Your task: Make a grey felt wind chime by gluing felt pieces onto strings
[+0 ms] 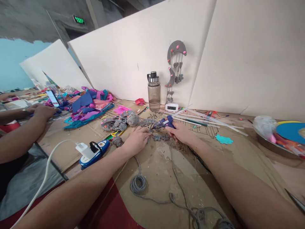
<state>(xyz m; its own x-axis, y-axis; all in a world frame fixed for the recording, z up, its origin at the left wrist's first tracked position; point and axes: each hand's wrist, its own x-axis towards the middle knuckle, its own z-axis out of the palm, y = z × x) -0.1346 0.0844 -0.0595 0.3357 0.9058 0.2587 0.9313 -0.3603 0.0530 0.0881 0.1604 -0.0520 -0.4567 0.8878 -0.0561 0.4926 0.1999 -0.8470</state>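
My right hand [179, 132] is closed around a blue hot glue gun [167, 121], its nozzle pointing left. My left hand [137, 140] rests low over the cardboard, fingers together and bent at small grey pieces; what they pinch is mostly hidden. Small grey flower shapes [160, 137] lie between the two hands. Just beyond my left hand are a ball of grey yarn [133, 120] and a grey piece with pink dots [111, 123]. A smaller yarn ball [117, 141] sits by my left wrist. Coiled grey yarn [138, 183] trails across the cardboard towards me.
A water bottle [154, 93] and small digital clock [172, 107] stand before the white board, where a grey moon hanging [177, 51] is fixed. Clear sticks [205, 119] lie right. At left are a blue power strip [94, 154], cloth scraps [83, 103] and another person's arm [26, 130].
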